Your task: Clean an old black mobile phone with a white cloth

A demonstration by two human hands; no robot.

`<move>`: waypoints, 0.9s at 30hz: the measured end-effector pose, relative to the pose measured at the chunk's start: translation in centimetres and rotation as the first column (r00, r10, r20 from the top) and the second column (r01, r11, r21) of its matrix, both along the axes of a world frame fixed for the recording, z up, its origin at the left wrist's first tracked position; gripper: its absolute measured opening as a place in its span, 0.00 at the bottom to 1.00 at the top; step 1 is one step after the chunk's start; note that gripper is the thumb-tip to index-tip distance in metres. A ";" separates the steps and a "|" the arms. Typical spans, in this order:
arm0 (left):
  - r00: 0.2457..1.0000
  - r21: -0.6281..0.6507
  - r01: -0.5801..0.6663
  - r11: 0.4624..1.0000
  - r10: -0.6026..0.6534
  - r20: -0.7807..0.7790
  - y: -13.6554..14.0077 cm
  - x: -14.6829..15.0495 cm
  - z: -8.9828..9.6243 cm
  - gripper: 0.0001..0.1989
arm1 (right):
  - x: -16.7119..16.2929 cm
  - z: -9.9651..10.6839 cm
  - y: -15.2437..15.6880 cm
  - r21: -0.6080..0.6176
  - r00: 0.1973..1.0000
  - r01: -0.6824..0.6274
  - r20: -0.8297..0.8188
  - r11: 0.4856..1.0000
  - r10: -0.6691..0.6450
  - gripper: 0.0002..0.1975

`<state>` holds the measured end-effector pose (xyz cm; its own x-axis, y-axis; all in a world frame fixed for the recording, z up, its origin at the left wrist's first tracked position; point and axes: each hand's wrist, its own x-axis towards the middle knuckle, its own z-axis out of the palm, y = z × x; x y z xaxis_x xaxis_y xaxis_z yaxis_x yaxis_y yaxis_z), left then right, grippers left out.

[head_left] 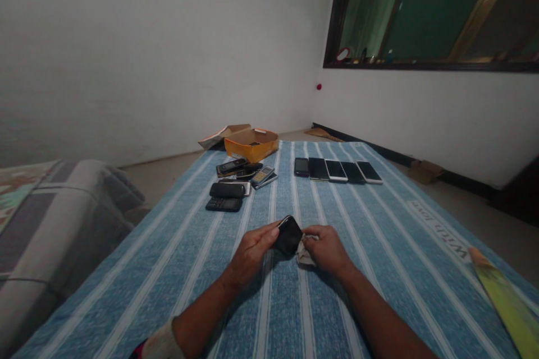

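Observation:
My left hand [253, 251] grips a black mobile phone [288, 237] by its left side, tilted above the striped cloth. A crumpled pale cloth or tissue [305, 253] is pinched in my right hand [327, 248], against or close beside the phone's right edge. Beyond my left hand lies a loose pile of older phones, among them a black keypad phone [224, 204] and a silver keypad phone [263, 175]. Further off to the right, several phones lie side by side in a row, including a white-framed phone [336, 170].
A blue and white striped cloth [177, 269] covers the table. At its far end stands an open orange cardboard box [251, 148]. A yellow-green flat object [505, 303] lies at the right edge. Left of the table is a cloth-draped piece of furniture [84, 224].

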<state>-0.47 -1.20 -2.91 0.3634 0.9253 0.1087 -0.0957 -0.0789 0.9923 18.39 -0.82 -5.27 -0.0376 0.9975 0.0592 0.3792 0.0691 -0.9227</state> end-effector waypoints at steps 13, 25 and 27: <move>0.998 -0.027 0.043 0.999 -0.042 0.047 0.1 -0.6 0.2 0.19 | 1.2 0.2 0.2 -0.056 0.985 -0.171 -0.040 0.984 0.169 0.15; 0.985 0.130 -0.074 0.989 0.093 -0.148 -0.1 -0.3 1.7 0.17 | 1.6 0.1 0.4 -0.091 0.968 -0.250 -0.061 0.964 0.245 0.14; 0.977 0.148 -0.094 0.984 0.120 -0.174 -0.1 -0.3 1.8 0.16 | 1.6 0.0 0.5 -0.088 0.963 -0.265 -0.070 0.960 0.259 0.14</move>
